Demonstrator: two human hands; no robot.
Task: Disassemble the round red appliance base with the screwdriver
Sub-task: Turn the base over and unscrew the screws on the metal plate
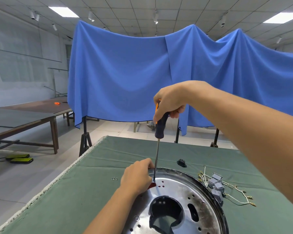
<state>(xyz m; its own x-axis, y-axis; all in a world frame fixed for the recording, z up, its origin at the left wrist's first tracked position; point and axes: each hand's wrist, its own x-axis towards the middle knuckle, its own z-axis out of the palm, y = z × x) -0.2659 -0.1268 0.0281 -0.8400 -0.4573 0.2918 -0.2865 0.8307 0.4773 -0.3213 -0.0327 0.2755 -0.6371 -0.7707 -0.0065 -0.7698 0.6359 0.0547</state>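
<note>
On the green-covered surface (108, 191), the round red appliance base (181, 205) lies at about 6 o'clock in the head view, its shiny metal plate facing up and only slivers of red showing near the left hand (136, 177). That hand is curled over the rim at the base's 10 o'clock edge, gripping it. The right hand (170, 103) is wrapped around the handle of the screwdriver (159, 132), whose shaft stands nearly upright with its tip on the plate just beside the left fingers.

To do this step well, I judge the shaft should stay square to the screw, with firm downward pressure while turning so the tip does not slip toward the steadying fingers. Two loose screws (114, 179) lie at 9 o'clock of the base; a wire bundle (227, 188) lies at 3 o'clock.
</note>
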